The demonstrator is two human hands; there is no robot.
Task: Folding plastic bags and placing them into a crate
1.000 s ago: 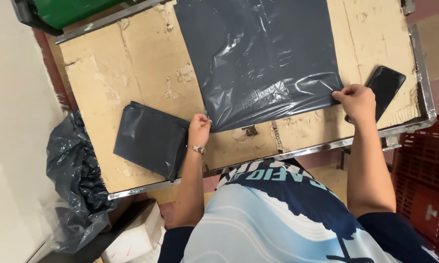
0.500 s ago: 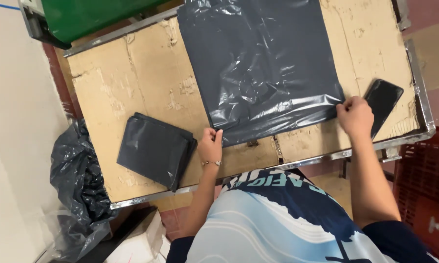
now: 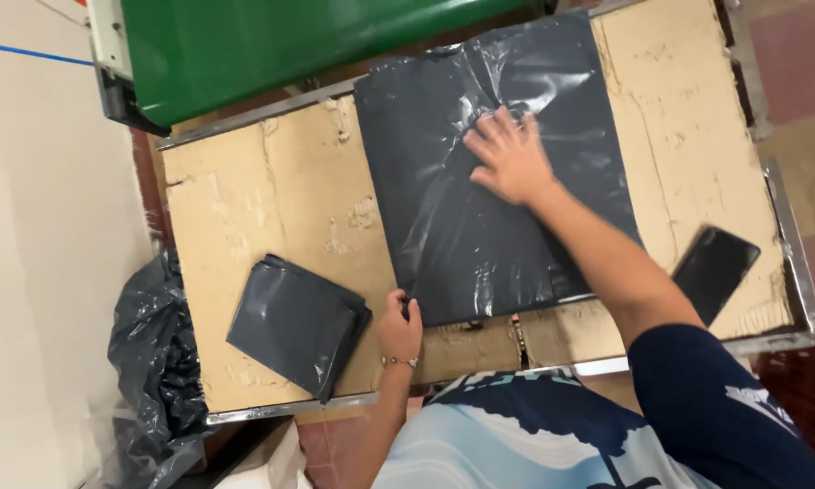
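1. A bench [image 3: 244,217] topped with worn brown cardboard and edged in metal stands by a pale wall, a green bin [image 3: 271,45] at its far edge.
2. A dark grey plastic bag [image 3: 443,226] lies spread flat across the middle of the bench.
3. The right hand [image 3: 509,158] lies flat on the bag's upper part, fingers spread.
4. The left hand [image 3: 400,330] has its grip pinching the bag's near left corner.
5. A stack of folded grey bags [image 3: 294,321] lies left of that hand; a black phone [image 3: 715,270] rests right of the bag.
6. A crumpled black sack [image 3: 154,362] hangs beside the bench's left edge.
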